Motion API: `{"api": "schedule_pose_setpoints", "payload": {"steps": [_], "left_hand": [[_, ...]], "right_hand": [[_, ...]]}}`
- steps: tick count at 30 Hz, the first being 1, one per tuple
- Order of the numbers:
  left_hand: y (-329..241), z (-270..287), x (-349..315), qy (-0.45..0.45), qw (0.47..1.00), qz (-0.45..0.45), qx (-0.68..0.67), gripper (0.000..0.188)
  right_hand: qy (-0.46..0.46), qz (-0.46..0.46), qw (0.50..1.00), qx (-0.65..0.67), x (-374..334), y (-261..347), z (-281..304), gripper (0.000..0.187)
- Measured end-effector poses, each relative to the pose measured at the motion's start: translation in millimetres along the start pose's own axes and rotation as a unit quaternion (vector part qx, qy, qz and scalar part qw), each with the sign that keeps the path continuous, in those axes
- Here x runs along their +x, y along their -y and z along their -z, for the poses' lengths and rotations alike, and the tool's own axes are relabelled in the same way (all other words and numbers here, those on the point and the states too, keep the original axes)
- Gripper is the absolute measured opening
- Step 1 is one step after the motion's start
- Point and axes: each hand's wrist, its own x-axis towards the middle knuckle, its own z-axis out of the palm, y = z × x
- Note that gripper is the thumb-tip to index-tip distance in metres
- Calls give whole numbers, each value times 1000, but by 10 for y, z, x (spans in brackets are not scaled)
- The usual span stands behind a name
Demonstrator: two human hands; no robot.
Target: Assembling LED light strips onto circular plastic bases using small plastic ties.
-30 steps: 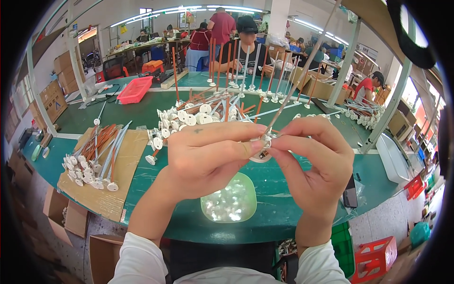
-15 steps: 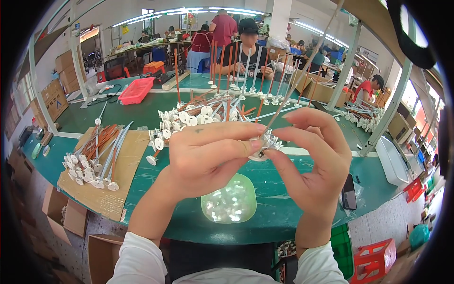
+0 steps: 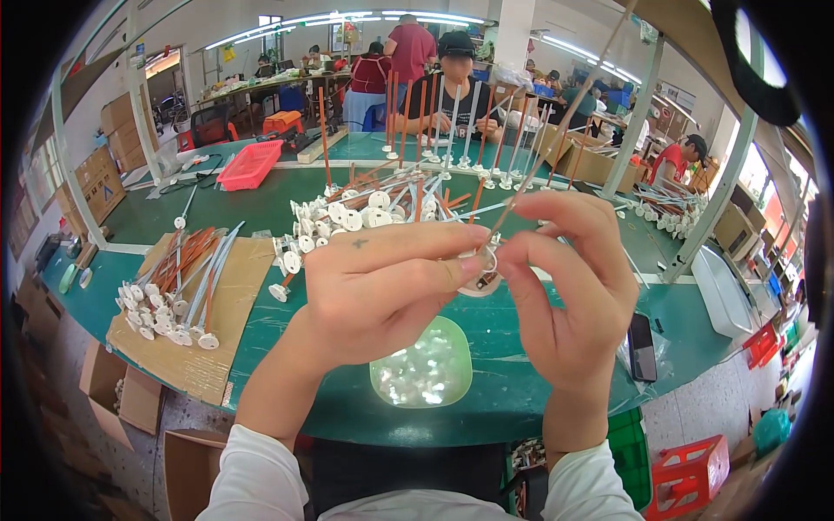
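Note:
My left hand [image 3: 395,282] comes in from the lower left and pinches a long thin brown rod [image 3: 569,115] near its lower end, between thumb and index finger. The rod rises tilted toward the upper right. Below my fingertips shows its white round base [image 3: 480,287], with small dark and metallic parts on it. My right hand [image 3: 565,278] is closed at the fingertips beside the base, where a thin white strand [image 3: 493,258] curves against the fingers. Beneath both hands stands a light green bowl [image 3: 464,365] of small shiny pieces.
A heap of brown and grey rods with white disc bases [image 3: 347,217] lies behind my hands; more lie on cardboard [image 3: 195,375] at left. Several rods stand upright beyond. A phone [image 3: 641,347] lies right, a pink basket [image 3: 252,165] far left. A co-worker [image 3: 452,100] sits opposite.
My right fingertips have shifted up from the base's lower side and drawn together, and the white strand now shows between them and the rod. My left hand has barely moved.

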Motion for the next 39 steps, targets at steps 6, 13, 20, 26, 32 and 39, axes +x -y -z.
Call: {"api": "schedule_pose_setpoints", "payload": {"steps": [6, 13, 20, 26, 32, 39], "left_hand": [[33, -2, -36, 8, 1000, 7, 3, 30], [125, -20, -106, -40, 980, 144, -133, 27], [83, 13, -98, -21, 948, 164, -271, 26], [89, 15, -87, -19, 949, 181, -258, 25], [106, 29, -83, -7, 954, 164, -250, 25], [157, 48, -97, 33, 964, 136, -224, 25]], "right_hand": [[34, -67, 995, 67, -20, 15, -46, 25], [-40, -147, 969, 196, -40, -2, 138, 8], [34, -131, 982, 129, -49, -121, -14, 24], [44, -73, 995, 59, -20, -128, 19, 23], [47, -79, 993, 77, -25, -110, -8, 23], [29, -53, 996, 58, -36, -87, -11, 19]]}}
